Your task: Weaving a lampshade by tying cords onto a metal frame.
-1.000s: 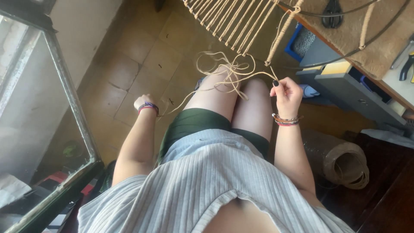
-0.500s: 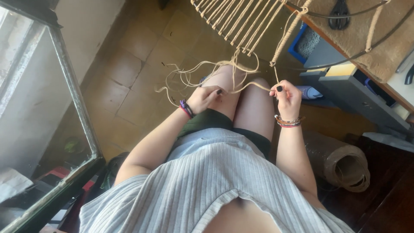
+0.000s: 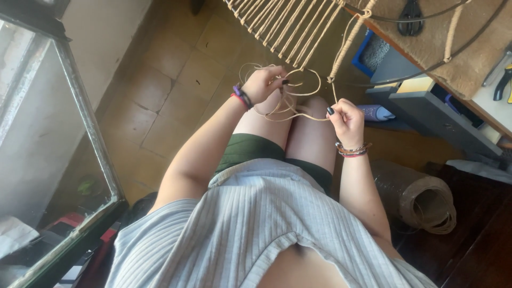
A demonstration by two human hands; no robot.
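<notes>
I had both hands up over my knees, mid-knot on the cord. My left hand (image 3: 264,82) was closed around a loop of the tan cord (image 3: 298,101); my right hand (image 3: 346,120) pinched another strand of it between thumb and fingers. The loose cord hung between the hands at 12 o'clock from my lap, running up to the row of hanging strands (image 3: 288,32) at 12. I judged this a knot being formed, loop open, not yet tight; the next move would call for threading the end through and pulling evenly. At 2 o'clock sat a blue box (image 3: 368,53) beside a grey drawer unit (image 3: 432,120); a brown roll (image 3: 421,197) lay at 4. Black pliers (image 3: 501,82) at 3.
</notes>
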